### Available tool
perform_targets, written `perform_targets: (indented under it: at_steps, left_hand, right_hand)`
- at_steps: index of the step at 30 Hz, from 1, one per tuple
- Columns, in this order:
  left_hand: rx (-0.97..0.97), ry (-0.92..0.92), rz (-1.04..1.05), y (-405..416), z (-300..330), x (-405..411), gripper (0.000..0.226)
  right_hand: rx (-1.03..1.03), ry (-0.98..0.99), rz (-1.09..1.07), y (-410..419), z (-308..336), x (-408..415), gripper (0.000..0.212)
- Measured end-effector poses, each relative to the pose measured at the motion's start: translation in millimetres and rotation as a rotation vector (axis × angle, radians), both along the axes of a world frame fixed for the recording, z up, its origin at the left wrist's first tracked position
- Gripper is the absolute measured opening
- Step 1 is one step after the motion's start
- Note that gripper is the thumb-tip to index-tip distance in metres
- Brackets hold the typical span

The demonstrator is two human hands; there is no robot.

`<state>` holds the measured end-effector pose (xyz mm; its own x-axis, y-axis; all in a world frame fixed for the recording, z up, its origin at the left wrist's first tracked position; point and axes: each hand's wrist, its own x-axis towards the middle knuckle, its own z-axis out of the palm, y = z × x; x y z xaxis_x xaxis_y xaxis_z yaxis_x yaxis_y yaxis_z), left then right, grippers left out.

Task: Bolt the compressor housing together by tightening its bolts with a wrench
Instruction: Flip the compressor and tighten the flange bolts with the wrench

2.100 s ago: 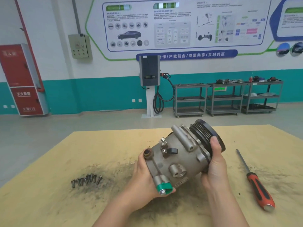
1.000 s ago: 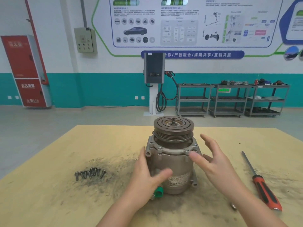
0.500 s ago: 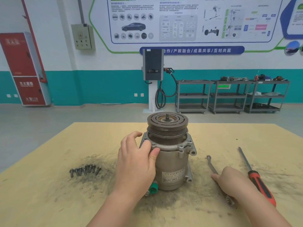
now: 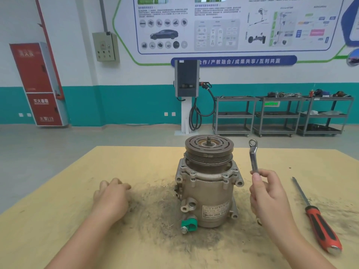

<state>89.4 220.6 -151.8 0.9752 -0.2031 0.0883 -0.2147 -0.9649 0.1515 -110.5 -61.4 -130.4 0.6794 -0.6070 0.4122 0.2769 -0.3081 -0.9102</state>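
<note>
Head view: your right hand grips the ring wrench upright beside the compressor standing on the board; your left hand, fingers loosely curled, rests left of it.

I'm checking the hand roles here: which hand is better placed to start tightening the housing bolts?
The right hand: it already grips the wrench, held upright beside the compressor. The left hand is over by the table, away from it, holding nothing visible.

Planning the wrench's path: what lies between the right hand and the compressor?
Nothing: in the head view only bare, grimy tabletop separates the right hand, holding the wrench upright, from the compressor.
</note>
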Motion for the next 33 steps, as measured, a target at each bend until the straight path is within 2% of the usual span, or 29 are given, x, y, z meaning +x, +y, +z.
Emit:
perform_targets:
  at_steps: [2,4,7,9,10,14,16,22,25,28,33]
  left_hand:
    - [0.074,0.001,-0.011,3.8,-7.0,4.0,0.030]
    - [0.056,-0.063,-0.007,4.6,-13.2,4.9,0.026]
    - [-0.028,-0.125,0.002,1.5,-14.5,-3.3,0.020]
    - [-0.081,-0.171,-0.025,-4.2,-3.1,-14.3,0.018]
    - [-0.186,-0.208,-0.062,-9.6,6.6,-22.2,0.018]
    - [-0.922,-0.251,-0.414,-46.9,58.8,-72.9,0.024]
    - [-1.027,-0.329,-0.579,-67.5,76.4,-94.7,0.025]
    - [-0.972,-0.419,-0.603,-83.5,72.9,-97.7,0.014]
    - [-0.907,-0.496,-0.641,-78.3,69.2,-95.8,0.014]
    - [-0.830,-0.548,-0.704,-75.7,68.3,-94.8,0.014]
    - [-0.690,-0.641,-0.806,-74.7,65.7,-93.2,0.011]
  right_hand:
    - [0.056,0.000,0.083,11.0,1.1,-1.0,0.032]
    - [0.019,0.018,0.105,18.7,0.2,-0.8,0.051]
    - [-0.028,0.008,0.133,26.8,0.6,-0.9,0.056]
    - [-0.018,-0.016,0.114,26.7,0.3,-0.5,0.052]
    - [-0.002,-0.022,0.106,26.6,1.4,-0.7,0.049]
    - [0.046,-0.052,0.100,24.7,1.6,0.4,0.051]
    - [0.040,-0.054,0.099,25.2,1.0,1.4,0.051]
    - [0.035,-0.067,0.107,26.2,-0.8,1.0,0.048]
    - [0.106,-0.077,0.117,24.3,-1.4,2.6,0.050]
    - [0.145,-0.092,0.127,24.8,-0.9,2.5,0.039]
    - [0.141,-0.081,0.117,24.4,-0.7,1.9,0.043]
